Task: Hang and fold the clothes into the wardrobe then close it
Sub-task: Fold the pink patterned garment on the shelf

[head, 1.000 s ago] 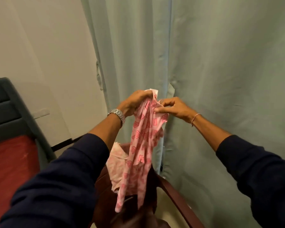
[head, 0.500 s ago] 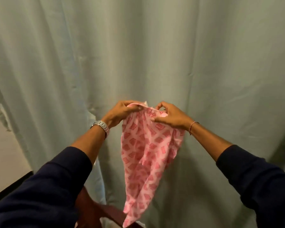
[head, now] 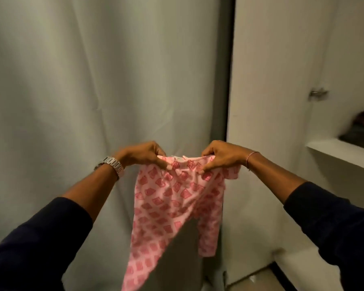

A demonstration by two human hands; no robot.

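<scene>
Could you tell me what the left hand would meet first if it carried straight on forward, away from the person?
Most likely the curtain hanging right behind the left hand; nothing shows between them, though the gap's depth is unclear.

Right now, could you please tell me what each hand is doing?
Left hand: pinching the top edge of the pink patterned garment.
Right hand: gripping the same top edge, further right.
</scene>
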